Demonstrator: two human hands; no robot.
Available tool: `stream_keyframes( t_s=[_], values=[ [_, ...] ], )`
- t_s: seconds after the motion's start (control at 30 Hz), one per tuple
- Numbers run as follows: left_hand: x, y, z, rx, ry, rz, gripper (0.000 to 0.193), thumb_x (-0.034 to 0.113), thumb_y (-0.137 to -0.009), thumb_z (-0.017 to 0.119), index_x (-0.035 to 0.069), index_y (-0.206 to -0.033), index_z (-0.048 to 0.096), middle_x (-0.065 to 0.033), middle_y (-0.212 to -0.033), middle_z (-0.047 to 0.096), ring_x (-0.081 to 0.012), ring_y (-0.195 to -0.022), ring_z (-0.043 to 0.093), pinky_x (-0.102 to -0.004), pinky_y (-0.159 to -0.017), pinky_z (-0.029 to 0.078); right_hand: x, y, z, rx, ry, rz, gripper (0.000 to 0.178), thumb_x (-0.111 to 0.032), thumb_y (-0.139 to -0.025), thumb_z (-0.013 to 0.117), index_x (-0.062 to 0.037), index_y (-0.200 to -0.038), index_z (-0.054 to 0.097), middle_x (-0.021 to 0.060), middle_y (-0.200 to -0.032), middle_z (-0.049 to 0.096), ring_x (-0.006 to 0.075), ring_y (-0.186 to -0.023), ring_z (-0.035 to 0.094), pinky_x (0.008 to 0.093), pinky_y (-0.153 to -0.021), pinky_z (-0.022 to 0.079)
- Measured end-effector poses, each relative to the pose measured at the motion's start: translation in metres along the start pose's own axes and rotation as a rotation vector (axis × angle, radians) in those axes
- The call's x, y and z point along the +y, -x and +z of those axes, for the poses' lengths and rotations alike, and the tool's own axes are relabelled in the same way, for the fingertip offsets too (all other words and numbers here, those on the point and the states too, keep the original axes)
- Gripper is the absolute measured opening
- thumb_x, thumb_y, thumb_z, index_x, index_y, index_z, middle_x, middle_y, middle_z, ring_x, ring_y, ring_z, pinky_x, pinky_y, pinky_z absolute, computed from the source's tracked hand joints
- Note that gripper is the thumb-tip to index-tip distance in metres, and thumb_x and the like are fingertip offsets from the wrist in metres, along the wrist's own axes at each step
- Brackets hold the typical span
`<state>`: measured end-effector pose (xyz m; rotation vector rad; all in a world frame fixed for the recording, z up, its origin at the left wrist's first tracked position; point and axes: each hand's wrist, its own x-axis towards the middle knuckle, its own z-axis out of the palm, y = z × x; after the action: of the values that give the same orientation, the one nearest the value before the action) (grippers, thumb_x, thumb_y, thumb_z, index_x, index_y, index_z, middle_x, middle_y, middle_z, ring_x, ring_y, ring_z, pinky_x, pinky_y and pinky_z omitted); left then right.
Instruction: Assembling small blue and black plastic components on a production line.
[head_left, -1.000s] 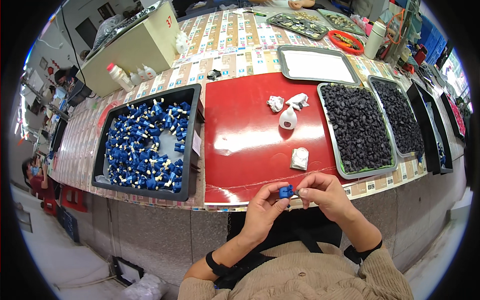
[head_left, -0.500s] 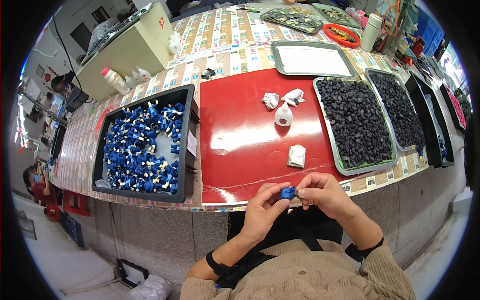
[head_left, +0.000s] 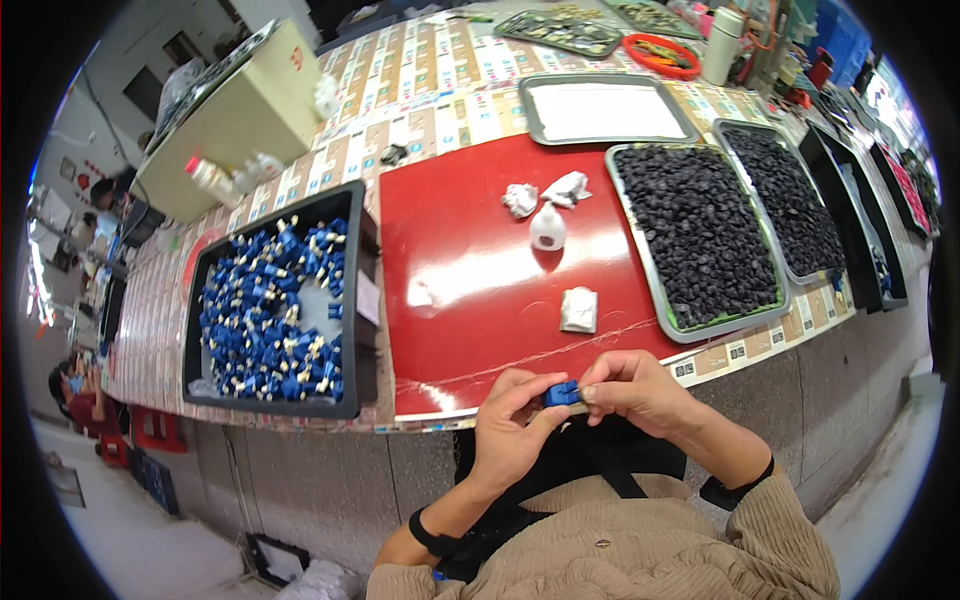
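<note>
Between my two hands, just off the front edge of the red mat, is a small blue plastic part (head_left: pixel 562 394). My left hand (head_left: pixel 513 418) pinches its left side with thumb and fingers. The fingers of my right hand (head_left: pixel 632 390) are closed at its right end; whether they grip the part itself or a small piece against it, I cannot tell. Left of the mat, a black bin (head_left: pixel 352 290) holds many similar blue parts with cream-coloured pieces on them. On the right, a grey tray (head_left: pixel 640 250) is filled with small black pieces.
On the red mat (head_left: pixel 450 240) stand a white squeeze bottle (head_left: pixel 547 228), crumpled white tissues (head_left: pixel 566 190) and a small white square pad (head_left: pixel 579 310). Behind them lies a white-lined tray (head_left: pixel 610 110). A second tray of black pieces (head_left: pixel 780 195) and a black crate (head_left: pixel 850 220) are farther right.
My view has shifted slightly. The blue part has turned between my fingers and sits a little farther left, both hands staying on it.
</note>
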<state>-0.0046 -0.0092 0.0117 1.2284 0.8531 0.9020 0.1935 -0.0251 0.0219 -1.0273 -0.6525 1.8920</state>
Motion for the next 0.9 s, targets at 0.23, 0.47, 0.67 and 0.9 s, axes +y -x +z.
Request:
stream_keyframes(
  t_s=[0.23,0.47,0.67,0.9],
  values=[
    [0.004,0.004,0.002,0.017,-0.117,0.07,0.031,-0.007,-0.079,0.06,-0.005,-0.11,0.062,-0.0061,-0.103,0.051,-0.0152,-0.095,0.056,-0.0253,-0.084,0.045,-0.011,0.005,0.001,-0.123,0.249,-0.049,0.015,-0.01,-0.087,0.067,-0.0007,-0.099,0.065,0.0054,-0.088,0.065,0.0106,-0.075,0.063,0.0223,-0.068,0.051],
    [0.007,0.008,-0.013,0.021,0.07,-0.03,0.028,0.0,-0.092,0.053,0.0,-0.119,0.057,-0.009,-0.105,0.063,-0.0148,-0.093,0.062,-0.0258,-0.082,0.049,-0.083,0.038,-0.084,0.576,0.955,-0.82,0.012,-0.008,-0.082,0.067,-0.0057,-0.094,0.07,0.0049,-0.091,0.066,0.0126,-0.081,0.062,0.0267,-0.073,0.05],
    [0.009,0.005,-0.026,0.085,0.123,-0.122,0.027,0.002,-0.093,0.052,0.0,-0.119,0.056,-0.0088,-0.102,0.063,-0.0154,-0.09,0.062,-0.0256,-0.08,0.049,-0.151,0.071,-0.267,1.402,1.255,-0.95,0.017,0.001,-0.076,0.06,-0.0042,-0.09,0.069,0.0107,-0.084,0.065,0.0235,-0.079,0.063,0.0334,-0.072,0.05],
    [0.009,-0.002,-0.017,0.033,0.145,-0.132,0.026,0.003,-0.093,0.053,-0.001,-0.118,0.056,-0.0083,-0.1,0.062,-0.0146,-0.088,0.06,-0.0238,-0.08,0.048,-0.176,0.057,-0.302,1.349,1.532,-0.823,0.016,-0.002,-0.071,0.063,-0.0046,-0.086,0.067,0.0119,-0.086,0.065,0.0301,-0.087,0.059,0.0386,-0.081,0.047]
  ],
)
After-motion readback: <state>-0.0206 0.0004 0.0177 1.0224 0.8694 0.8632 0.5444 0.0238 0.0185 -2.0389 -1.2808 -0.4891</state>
